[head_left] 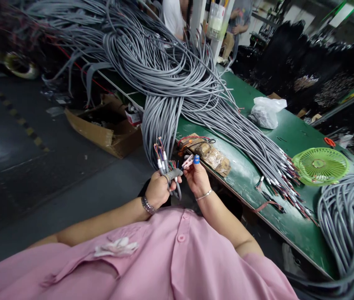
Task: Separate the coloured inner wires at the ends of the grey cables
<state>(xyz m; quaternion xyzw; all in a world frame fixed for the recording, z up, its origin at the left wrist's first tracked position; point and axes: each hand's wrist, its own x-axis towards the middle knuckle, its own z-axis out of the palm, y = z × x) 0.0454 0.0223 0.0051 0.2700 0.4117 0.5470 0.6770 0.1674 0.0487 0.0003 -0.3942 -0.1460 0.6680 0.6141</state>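
My left hand [158, 191] is closed around a few grey cables [162, 170]. Their ends stick up past the fingers, with white sleeves and thin orange, brown and blue wires. A grey wrapped piece [172, 174], perhaps a covering on the thumb, lies across the grip, and a cable loop hangs below. Close beside it, my right hand [198, 180] is pinched near a small fan of coloured wires [173, 164]. A blue cover [196, 159] is on one of its fingertips, next to a small pink-and-white piece [188, 161]. What it pinches is too small to make out.
A large heap of grey cables [164, 62] lies over the green table [242, 85]. A taped cardboard block [213, 158] sits at the near edge. Beyond are a plastic bag [266, 113], a green fan [320, 166] and black cutters [273, 202]. A cardboard box [98, 139] is on the floor.
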